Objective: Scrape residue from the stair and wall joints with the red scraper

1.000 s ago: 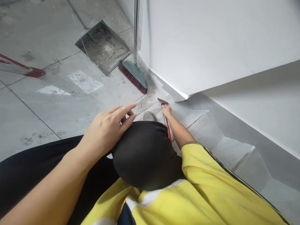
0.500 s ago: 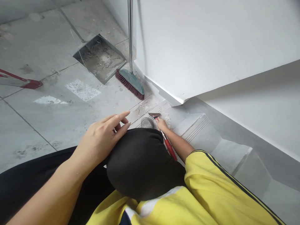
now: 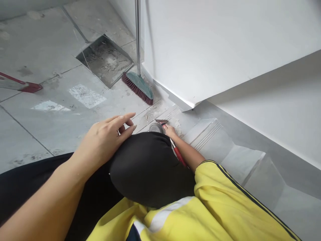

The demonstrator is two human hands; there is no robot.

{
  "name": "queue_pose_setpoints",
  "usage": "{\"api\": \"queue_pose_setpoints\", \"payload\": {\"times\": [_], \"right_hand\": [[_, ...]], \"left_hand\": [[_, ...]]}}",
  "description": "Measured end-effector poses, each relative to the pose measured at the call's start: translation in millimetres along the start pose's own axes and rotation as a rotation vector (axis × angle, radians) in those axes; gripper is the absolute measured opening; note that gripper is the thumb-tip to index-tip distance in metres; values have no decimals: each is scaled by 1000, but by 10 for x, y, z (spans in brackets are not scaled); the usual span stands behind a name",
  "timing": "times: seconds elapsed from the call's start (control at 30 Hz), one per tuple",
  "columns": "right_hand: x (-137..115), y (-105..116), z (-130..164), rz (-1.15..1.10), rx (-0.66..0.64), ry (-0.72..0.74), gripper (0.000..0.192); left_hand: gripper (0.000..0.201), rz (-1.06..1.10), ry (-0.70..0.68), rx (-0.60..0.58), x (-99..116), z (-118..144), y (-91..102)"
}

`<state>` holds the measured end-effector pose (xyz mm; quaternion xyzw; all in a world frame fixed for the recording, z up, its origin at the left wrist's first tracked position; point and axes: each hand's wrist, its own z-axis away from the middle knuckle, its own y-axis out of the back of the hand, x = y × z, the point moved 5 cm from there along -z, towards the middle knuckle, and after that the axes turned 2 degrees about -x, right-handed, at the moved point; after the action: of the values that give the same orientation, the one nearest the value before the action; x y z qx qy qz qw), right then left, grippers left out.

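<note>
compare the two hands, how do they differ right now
The left hand lies open, fingers spread, resting on the black-clad knee; the right hand is closed around a red-handled scraper. The left hand holds nothing; the right hand presses the scraper's blade to the dusty floor tile. The left hand sits near the camera and looks large; the right hand reaches farther out, toward the wall corner. Both are bare.

One broom, one dustpan, one scraper, two hands.
</note>
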<state>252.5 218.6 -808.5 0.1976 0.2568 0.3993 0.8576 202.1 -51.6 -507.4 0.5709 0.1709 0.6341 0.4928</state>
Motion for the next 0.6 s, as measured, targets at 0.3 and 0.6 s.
{"api": "queue_pose_setpoints", "payload": {"times": [0.3,0.6], "right_hand": [[80,285,202,-27,85,61,38],[272,-475,198,213,-116,172,51]], "left_hand": [[43,-107,262,14,40,252,99],[42,-104,440,28,-552,311,-3]]}}
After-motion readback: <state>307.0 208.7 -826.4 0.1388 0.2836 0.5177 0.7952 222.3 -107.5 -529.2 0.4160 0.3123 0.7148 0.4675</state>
